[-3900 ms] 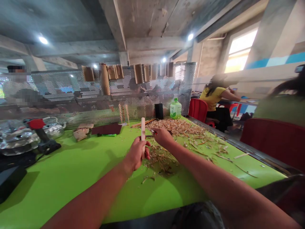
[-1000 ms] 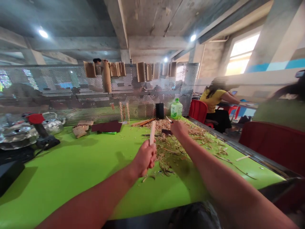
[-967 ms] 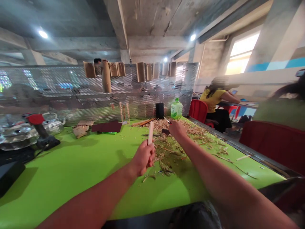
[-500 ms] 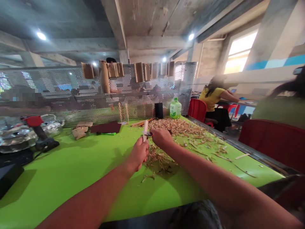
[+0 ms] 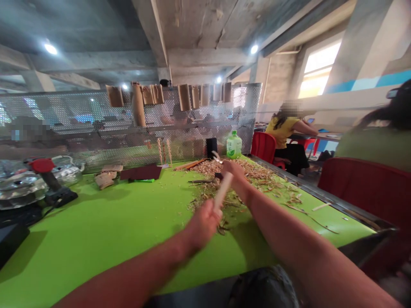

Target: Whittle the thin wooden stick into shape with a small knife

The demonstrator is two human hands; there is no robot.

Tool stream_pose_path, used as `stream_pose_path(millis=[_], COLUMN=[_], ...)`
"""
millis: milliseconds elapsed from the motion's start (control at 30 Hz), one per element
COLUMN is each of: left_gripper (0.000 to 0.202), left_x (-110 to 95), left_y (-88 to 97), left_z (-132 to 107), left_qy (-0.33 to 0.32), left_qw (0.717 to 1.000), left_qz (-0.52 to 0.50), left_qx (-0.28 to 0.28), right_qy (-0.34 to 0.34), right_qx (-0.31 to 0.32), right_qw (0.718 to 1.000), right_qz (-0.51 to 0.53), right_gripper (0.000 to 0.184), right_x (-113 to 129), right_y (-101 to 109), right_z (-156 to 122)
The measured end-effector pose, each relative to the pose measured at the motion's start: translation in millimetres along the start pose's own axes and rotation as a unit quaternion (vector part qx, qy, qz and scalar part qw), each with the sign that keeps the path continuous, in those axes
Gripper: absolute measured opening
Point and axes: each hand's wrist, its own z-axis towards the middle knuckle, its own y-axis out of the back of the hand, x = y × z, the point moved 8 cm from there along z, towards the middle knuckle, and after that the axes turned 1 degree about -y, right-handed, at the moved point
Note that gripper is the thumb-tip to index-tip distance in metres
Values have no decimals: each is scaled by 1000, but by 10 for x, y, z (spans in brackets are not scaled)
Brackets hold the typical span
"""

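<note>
My left hand (image 5: 202, 224) has its fingers wrapped around the lower end of a pale wooden stick (image 5: 221, 191), though blur softens them. The stick is held up off the desk (image 5: 96, 244), tilted with its top end leaning right, just beside my right hand (image 5: 233, 174); I can't tell whether the two touch. My right fingers are curled closed on the dark handle of a small knife (image 5: 219, 176), with its bright blade pointing up and away from me over a heap of wood shavings (image 5: 244, 171). The step in hand looks like shaving the stick down by hand, and right now the blade seems to be off the wood. The next move calls for setting the edge back against the stick while my left hand keeps it steady. A slim tool (image 5: 201, 181) lies among the near shavings. Past them stand a black cup (image 5: 211, 147) and a green-capped bottle (image 5: 234, 145), in front of a perforated metal screen (image 5: 80, 111) hung with paper tubes (image 5: 138, 105). Farther left on the desk are a dark red sheet (image 5: 140, 172) and a green marker (image 5: 139, 180).
</note>
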Motion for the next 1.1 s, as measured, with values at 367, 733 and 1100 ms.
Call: stream_pose_path(millis=[367,733,1100], left_gripper=[23,12,7], left_x=[68,81,-26], left_y=[428,667,543], left_z=[329,440,327], left_qy=[-26,-27,-15], left_qw=[985,980,985], left_qz=[-156,-151,-121], left_qx=[-63,-124,-120], right_qy=[26,195,197], right_qx=[-68,-40,-62], right_qw=[995,980,977], right_qz=[71,20,-55], right_gripper=[35,40,30], right_x=[154,831,816], right_y=[-147,-165,-153], right_z=[42,-508,-463])
